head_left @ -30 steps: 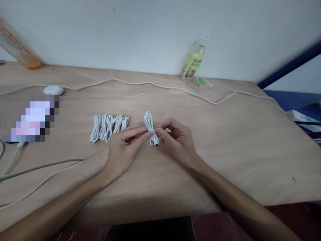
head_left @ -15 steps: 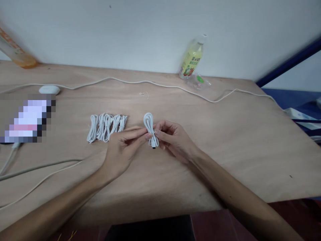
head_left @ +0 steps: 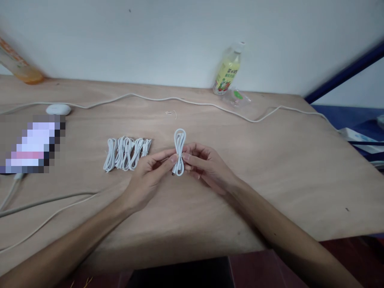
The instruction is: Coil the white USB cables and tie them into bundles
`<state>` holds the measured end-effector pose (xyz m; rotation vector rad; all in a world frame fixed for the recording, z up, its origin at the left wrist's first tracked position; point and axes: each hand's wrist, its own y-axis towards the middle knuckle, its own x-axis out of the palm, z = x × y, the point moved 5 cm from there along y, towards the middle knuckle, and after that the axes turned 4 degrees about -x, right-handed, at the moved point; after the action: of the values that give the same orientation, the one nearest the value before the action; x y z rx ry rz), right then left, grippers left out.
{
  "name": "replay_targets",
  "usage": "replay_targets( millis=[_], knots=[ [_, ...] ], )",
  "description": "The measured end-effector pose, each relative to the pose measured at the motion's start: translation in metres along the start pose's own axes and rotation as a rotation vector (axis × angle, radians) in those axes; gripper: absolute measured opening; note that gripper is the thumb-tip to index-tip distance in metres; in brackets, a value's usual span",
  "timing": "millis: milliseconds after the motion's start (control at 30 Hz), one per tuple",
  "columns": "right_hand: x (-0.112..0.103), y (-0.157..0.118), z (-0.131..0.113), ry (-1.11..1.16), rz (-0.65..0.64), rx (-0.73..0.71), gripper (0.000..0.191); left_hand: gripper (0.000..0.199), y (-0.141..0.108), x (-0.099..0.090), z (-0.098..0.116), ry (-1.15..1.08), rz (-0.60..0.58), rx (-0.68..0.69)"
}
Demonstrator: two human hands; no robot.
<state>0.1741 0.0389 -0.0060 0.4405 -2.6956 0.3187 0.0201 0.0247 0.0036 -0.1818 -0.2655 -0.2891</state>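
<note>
A coiled white USB cable [head_left: 179, 140] is pinched at its waist between both hands, above the middle of the table. Its loops stand up above the fingers, and a dark connector end pokes out at the lower left. My left hand [head_left: 150, 170] grips it from the left with thumb and forefinger. From the right, my right hand [head_left: 207, 162] is closed on the same narrow middle, its thumb in front and its other fingers curled behind. Left of the hands lies a row of several bundled white cables [head_left: 126, 154], partly behind my left hand.
A phone [head_left: 33, 146] with a cord plugged in lies at the left, near a white case [head_left: 58, 109]. Thin tie scraps [head_left: 171, 113] lie behind the hands. A long white wire [head_left: 180, 99] crosses the back, before a yellow bottle [head_left: 228, 74] and clear wrapper [head_left: 237, 98].
The cable bundle has been turned between the fingers: its connector end has swung from lower right to lower left, and the upper loop stands straighter. Both hands keep nearly the same place.
</note>
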Motion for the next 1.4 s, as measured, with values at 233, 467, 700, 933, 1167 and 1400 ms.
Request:
replay_targets(
  millis=[233,467,700,933,1167,1400],
  knots=[
    [-0.013,0.003,-0.005,-0.054,0.089,-0.096,0.04,0.018,-0.002,0.006,0.002,-0.195,-0.016,-0.088],
    [-0.024,0.005,-0.009,-0.128,0.215,-0.178,0.034,0.022,-0.002,0.007,0.0,-0.241,-0.031,-0.139],
    [-0.011,0.0,-0.018,-0.314,0.1,-0.314,0.04,0.037,-0.003,0.002,-0.007,-0.153,0.019,-0.22],
    [-0.008,-0.002,-0.018,-0.381,0.082,-0.312,0.043,0.022,0.0,-0.002,0.003,0.112,0.062,-0.005],
    [-0.011,0.004,-0.011,-0.2,0.083,-0.221,0.04,0.021,-0.004,-0.004,0.012,0.216,0.163,0.164],
    [-0.006,0.001,-0.008,-0.173,0.046,-0.157,0.036,0.017,-0.006,-0.007,0.012,0.293,0.198,0.177]
  ],
)
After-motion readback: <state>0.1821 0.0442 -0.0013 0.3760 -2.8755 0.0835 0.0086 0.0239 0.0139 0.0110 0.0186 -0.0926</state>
